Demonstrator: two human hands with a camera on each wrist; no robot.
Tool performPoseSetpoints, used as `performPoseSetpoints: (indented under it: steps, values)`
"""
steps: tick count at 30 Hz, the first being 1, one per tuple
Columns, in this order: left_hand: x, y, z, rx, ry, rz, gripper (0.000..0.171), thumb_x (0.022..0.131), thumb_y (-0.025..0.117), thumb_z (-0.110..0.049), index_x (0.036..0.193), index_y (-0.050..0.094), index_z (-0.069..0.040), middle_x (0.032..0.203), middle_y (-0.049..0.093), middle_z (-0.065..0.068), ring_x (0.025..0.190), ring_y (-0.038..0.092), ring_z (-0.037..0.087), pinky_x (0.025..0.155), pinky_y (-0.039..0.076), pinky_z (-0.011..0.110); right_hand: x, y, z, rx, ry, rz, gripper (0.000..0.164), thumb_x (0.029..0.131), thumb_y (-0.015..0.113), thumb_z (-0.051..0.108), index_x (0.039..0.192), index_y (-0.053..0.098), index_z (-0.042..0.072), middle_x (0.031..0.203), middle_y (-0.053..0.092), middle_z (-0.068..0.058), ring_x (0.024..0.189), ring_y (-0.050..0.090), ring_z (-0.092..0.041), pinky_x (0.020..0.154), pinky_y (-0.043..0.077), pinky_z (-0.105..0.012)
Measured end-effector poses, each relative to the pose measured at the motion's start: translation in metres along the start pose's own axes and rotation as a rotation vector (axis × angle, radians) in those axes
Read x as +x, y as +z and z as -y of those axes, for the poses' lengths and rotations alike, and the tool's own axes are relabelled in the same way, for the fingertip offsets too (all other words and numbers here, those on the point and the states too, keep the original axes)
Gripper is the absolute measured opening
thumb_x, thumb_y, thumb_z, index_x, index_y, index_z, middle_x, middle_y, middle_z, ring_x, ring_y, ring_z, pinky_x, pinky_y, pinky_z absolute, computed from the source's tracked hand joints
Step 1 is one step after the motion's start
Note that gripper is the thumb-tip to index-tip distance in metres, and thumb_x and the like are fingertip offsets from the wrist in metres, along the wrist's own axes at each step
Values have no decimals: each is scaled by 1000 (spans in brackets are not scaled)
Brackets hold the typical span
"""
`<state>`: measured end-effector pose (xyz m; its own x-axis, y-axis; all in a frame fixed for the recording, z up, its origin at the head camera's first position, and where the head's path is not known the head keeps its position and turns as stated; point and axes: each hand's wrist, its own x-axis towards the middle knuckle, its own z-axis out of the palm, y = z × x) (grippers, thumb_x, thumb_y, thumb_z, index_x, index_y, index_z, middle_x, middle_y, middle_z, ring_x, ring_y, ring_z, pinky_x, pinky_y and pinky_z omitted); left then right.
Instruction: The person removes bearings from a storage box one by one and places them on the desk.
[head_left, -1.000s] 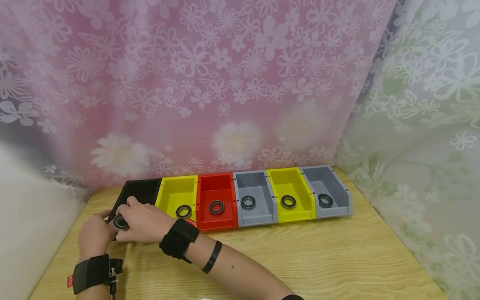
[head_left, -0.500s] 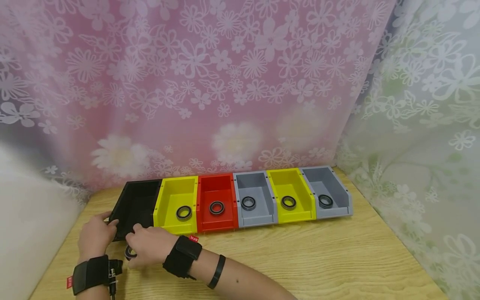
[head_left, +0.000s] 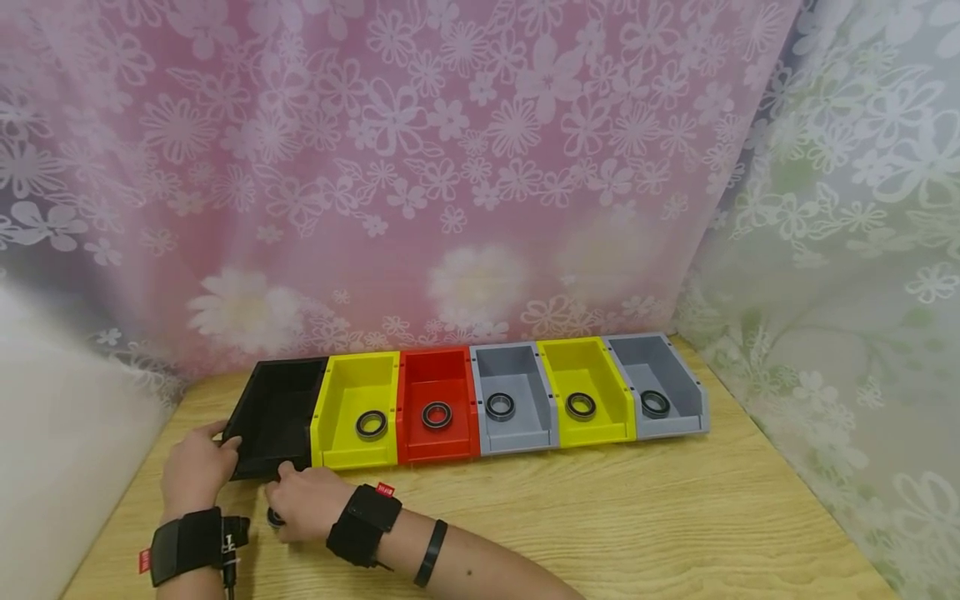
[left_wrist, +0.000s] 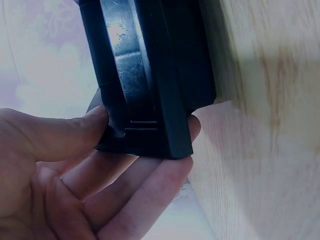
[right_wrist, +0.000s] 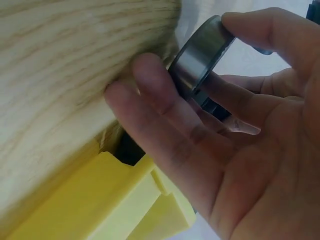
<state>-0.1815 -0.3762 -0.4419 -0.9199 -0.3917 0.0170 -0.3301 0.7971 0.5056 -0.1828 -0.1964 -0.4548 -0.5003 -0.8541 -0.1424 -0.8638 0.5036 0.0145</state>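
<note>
My left hand (head_left: 197, 468) grips the left front corner of a black bin (head_left: 273, 421), with nothing visible inside that bin. In the left wrist view, the thumb (left_wrist: 75, 132) lies on one side of the black bin's edge and the fingers curl around the other. Just in front of this bin, my right hand (head_left: 311, 504) holds a ball bearing (head_left: 275, 518), low over the table. The right wrist view shows the bearing's shiny metal outer ring between thumb and fingers; two other fingers stretch towards the wood.
Right of the black bin stand a yellow bin (head_left: 358, 379), a red bin (head_left: 437, 371), a grey bin (head_left: 506, 361), another yellow bin (head_left: 570, 358) and another grey bin (head_left: 637, 354), side by side. One bearing lies in each. A floral curtain (head_left: 480, 167) hangs behind the wooden table (head_left: 600, 508).
My right hand has moved from the black bin's front left area towards me and slightly right, carrying the bearing. My left hand has kept its grip on the bin.
</note>
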Motion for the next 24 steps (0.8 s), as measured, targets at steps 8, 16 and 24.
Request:
performPoseSetpoints:
  steps: [8, 16, 24]
  values:
    - [0, 0, -2, -7, -5, 10, 49, 101, 59, -12, 140, 49, 15, 116, 60, 43, 83, 63, 50, 60, 47, 46, 2, 5, 7, -12, 31, -19, 28, 94, 74, 47, 116, 67, 31, 107, 56, 10, 62, 49, -3, 53, 42, -18]
    - [-1, 0, -4, 1, -5, 6, 49, 100, 59, -12, 140, 49, 15, 116, 60, 43, 86, 62, 54, 60, 49, 48, 3, 9, 13, -96, 29, -47, 26, 93, 74, 50, 115, 68, 36, 110, 58, 12, 63, 53, -3, 53, 44, -20]
    - [0, 1, -1, 6, -20, 22, 50, 100, 59, -12, 141, 48, 14, 120, 59, 43, 94, 60, 60, 68, 51, 57, 8, 18, 16, -134, 30, -63, 30, 92, 73, 52, 118, 67, 38, 108, 58, 14, 64, 53, -2, 53, 43, -21]
